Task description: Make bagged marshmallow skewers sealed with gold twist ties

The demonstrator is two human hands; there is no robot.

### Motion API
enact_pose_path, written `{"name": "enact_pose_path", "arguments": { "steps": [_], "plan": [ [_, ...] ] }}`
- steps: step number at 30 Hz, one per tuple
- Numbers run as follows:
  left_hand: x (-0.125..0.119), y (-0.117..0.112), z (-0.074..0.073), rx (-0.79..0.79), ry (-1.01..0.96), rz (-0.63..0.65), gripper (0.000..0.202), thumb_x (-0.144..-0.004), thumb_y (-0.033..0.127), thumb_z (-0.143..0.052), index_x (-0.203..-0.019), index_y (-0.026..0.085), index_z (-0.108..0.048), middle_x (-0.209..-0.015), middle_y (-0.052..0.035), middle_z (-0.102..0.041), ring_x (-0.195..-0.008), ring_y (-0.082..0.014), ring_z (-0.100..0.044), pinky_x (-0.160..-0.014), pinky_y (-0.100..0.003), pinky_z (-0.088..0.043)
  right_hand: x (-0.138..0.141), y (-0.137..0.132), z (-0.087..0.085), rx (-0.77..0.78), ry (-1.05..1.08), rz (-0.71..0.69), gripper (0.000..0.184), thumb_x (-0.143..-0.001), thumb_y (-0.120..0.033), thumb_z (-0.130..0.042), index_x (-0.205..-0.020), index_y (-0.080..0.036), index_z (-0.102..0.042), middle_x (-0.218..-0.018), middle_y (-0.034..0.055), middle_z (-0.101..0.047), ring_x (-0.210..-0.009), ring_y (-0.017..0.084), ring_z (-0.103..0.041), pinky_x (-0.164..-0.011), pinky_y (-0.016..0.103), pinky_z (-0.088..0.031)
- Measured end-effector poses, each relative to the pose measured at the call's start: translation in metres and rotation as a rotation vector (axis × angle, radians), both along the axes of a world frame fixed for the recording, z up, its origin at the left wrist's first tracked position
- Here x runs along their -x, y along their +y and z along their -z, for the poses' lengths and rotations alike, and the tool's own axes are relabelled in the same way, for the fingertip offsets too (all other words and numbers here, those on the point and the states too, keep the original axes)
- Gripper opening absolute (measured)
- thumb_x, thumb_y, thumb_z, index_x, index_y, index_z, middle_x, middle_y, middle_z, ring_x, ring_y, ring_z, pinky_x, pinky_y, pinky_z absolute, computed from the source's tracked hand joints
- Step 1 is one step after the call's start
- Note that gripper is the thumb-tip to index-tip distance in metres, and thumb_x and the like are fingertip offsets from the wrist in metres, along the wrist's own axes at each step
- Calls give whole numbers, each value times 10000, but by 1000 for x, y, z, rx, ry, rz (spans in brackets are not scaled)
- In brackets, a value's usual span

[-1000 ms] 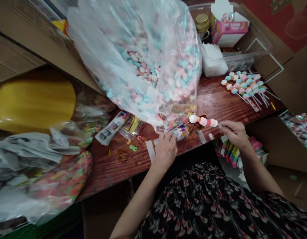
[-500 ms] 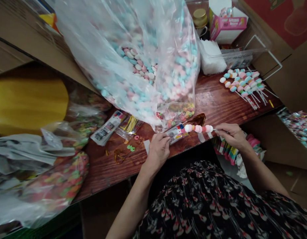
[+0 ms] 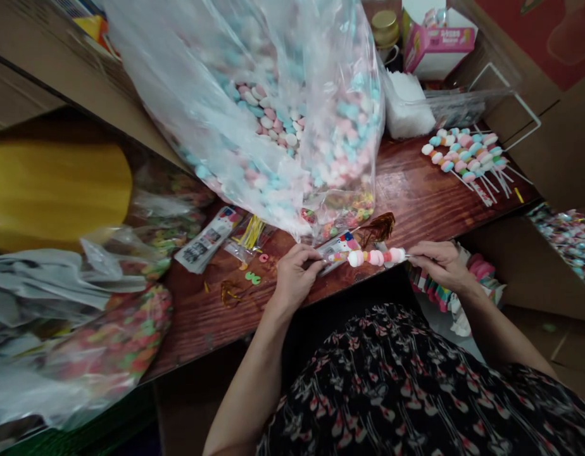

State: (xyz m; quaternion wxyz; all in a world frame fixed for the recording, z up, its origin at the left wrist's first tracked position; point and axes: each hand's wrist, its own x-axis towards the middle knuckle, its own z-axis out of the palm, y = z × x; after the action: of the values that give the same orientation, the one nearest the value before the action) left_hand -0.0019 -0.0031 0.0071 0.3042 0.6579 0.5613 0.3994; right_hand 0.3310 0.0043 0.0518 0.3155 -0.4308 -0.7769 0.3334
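My right hand (image 3: 437, 263) pinches the stick end of a candy skewer (image 3: 377, 257), held level above the table's front edge. Its row of soft sweets is pink and white, with small orange and red pieces between. My left hand (image 3: 297, 275) is closed, thumb and fingers together on the edge of a clear printed plastic bag (image 3: 337, 257). The skewer's far tip is right by this bag; whether it is inside I cannot tell. Behind it lies a stack of printed bags (image 3: 347, 239), partly covered.
A large clear sack (image 3: 273, 183) of pastel sweets fills the table's back. Finished candy skewers (image 3: 468, 152) lie at right. Nearer left are another bag stack (image 3: 209, 237), yellow twist ties (image 3: 252, 233), green candy rings (image 3: 252, 278) and a bag of coloured rings (image 3: 126, 335).
My left hand has come off the bag stack with one bag between its fingers. The skewer has dropped slightly towards me, its tip now beside that bag.
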Motion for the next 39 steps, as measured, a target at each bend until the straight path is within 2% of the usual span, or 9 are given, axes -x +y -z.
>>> {"name": "enact_pose_path", "arguments": {
  "steps": [9, 16, 22, 27, 32, 34, 36, 39],
  "plan": [
    [4, 0, -2, -5, -5, 75, 57, -799, 226, -689, -758, 185, -685, -792, -15, -644, -749, -137, -609, -710, -275, -496, 4, -2, 12, -100, -97, 6, 182, -926, -251, -530, -918, -233, -711, -730, 7, -680, -637, 122, -611, -620, 238, -463],
    [4, -1, -3, -9, 11, 95, 57, -798, 222, -701, -761, 181, -684, -795, -21, -637, -750, -139, -610, -690, -261, -485, -1, -6, 21, -412, -486, -5, 272, -906, -176, -461, -972, -225, -721, -749, 40, -674, -692, 147, -576, -689, 277, -436],
    [4, 0, -7, -10, 66, 130, 59, -799, 225, -698, -763, 183, -675, -800, -19, -634, -748, -139, -606, -687, -262, -478, 8, -6, 7, -596, -583, -65, 316, -885, -138, -447, -1016, -237, -716, -737, 36, -657, -681, 142, -530, -649, 294, -374],
    [5, 1, -6, -11, 79, 188, 47, -813, 216, -683, -794, 177, -667, -829, -26, -626, -773, -140, -603, -707, -263, -473, 30, 1, -4, -733, -561, -158, 310, -877, -109, -456, -1070, -183, -687, -709, 28, -626, -650, 138, -481, -609, 309, -320],
    [5, -1, -4, -12, 79, 221, 93, -829, 237, -679, -774, 170, -644, -819, -21, -598, -759, -134, -576, -693, -256, -458, 47, 6, -4, -789, -489, -187, 233, -878, -111, -466, -969, -132, -679, -728, 43, -624, -679, 143, -497, -633, 301, -336],
    [5, -2, -3, -27, 85, 236, 101, -820, 261, -696, -839, 170, -656, -857, -31, -597, -783, -144, -574, -709, -269, -466, 48, 8, -5, -747, -465, -185, 222, -883, -116, -467, -940, -151, -678, -724, 34, -623, -685, 139, -509, -648, 291, -351],
    [4, -2, -1, -62, 109, 251, 213, -817, 286, -701, -995, 175, -664, -942, -55, -605, -860, -171, -578, -764, -302, -480, 48, 10, -7, -712, -468, -174, 224, -890, -125, -465, -946, -172, -676, -748, 28, -639, -701, 135, -527, -658, 283, -357],
    [2, 1, 0, -135, 203, 299, 335, -840, 281, -662, -1163, 195, -633, -1087, -90, -606, -1012, -221, -556, -893, -388, -461, 48, 12, -8, -752, -464, -169, 232, -897, -143, -455, -972, -180, -671, -758, 26, -656, -695, 136, -531, -651, 291, -350]
  ]
}}
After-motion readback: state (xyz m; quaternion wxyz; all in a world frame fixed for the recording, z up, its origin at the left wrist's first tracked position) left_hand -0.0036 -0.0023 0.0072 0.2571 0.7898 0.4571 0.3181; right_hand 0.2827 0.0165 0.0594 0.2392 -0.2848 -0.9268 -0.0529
